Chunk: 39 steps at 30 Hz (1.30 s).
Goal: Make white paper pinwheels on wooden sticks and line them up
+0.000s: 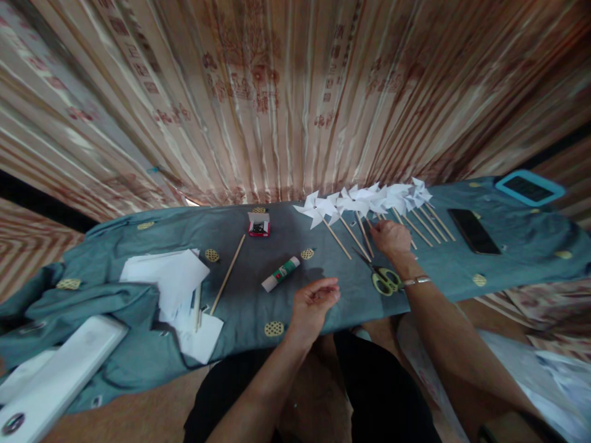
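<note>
My right hand (391, 239) reaches out over the blue cloth (258, 289) and rests on the sticks of a row of white paper pinwheels (364, 200); its fingers are curled onto one stick. A bracelet sits on that wrist. My left hand (314, 301) hovers near the table's front edge, palm turned up, fingers loosely curled with nothing visible in them. Green-handled scissors (385, 278) lie just in front of my right hand. A glue stick (281, 274) lies to the left of my left hand.
A small red box of pins (259, 225) sits at the back. A loose wooden stick (228, 274) and white paper sheets (173, 283) lie at left. A black phone (473, 230) and a blue-cased tablet (529, 187) lie at right. A patterned curtain hangs behind.
</note>
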### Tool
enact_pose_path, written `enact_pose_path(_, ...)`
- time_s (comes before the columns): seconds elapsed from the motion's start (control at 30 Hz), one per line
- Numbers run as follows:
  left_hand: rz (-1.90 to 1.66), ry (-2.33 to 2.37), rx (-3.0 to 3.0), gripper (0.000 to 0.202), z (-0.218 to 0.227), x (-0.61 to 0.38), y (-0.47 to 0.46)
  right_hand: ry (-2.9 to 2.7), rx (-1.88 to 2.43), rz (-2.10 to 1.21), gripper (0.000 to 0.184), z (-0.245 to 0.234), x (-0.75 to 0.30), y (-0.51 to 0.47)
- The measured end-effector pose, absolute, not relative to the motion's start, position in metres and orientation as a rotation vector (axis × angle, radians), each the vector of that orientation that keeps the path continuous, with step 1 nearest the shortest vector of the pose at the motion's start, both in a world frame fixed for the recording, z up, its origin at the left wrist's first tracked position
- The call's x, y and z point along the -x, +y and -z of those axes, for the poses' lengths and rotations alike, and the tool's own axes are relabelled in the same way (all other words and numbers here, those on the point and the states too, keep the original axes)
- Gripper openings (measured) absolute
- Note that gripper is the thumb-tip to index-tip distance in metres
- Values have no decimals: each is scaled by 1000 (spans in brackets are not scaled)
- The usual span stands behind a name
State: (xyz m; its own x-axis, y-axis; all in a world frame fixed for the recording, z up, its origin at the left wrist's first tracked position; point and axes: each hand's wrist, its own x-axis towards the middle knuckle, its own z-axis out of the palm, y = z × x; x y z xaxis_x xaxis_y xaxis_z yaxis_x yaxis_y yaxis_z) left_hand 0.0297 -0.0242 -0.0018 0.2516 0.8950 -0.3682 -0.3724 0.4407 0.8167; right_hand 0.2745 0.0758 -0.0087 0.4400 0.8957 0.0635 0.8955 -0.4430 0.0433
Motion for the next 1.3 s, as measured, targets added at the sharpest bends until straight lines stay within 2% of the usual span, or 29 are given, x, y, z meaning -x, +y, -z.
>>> enact_pose_path(1.3, -974, 997, -653, 25, -2, -19, -27, 1549, -2727, -206, 35, 4, -320, 68)
